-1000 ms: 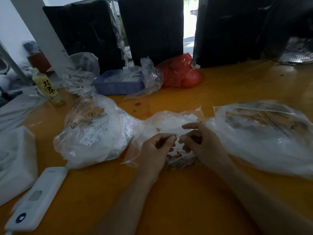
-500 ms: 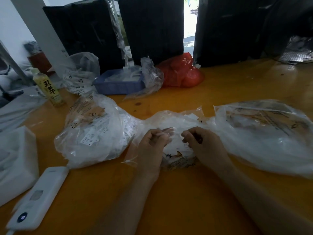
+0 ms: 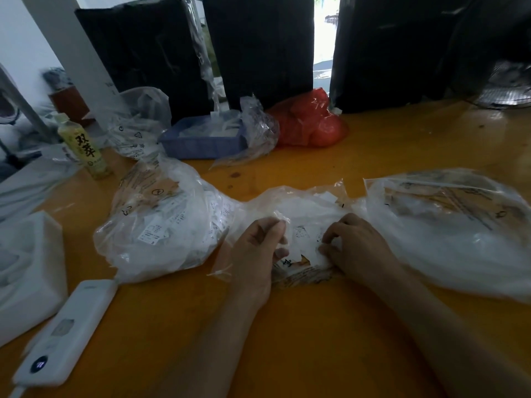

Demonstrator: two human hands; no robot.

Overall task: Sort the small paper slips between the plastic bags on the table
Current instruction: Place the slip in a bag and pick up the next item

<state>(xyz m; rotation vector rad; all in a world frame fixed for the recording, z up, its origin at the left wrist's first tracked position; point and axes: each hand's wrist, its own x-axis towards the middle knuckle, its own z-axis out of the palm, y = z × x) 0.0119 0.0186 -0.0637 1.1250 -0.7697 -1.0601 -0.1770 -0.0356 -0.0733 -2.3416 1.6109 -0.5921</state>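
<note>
Paper slips (image 3: 304, 239) lie between left hand (image 3: 258, 248) and right hand (image 3: 356, 245).

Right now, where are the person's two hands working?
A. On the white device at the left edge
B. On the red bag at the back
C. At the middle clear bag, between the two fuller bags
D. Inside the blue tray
C: the left hand and right hand both sit curled at the middle clear bag, fingering paper slips there.

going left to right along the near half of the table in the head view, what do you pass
white foam block → white power bank → left plastic bag → left hand → right hand → right plastic bag
</note>
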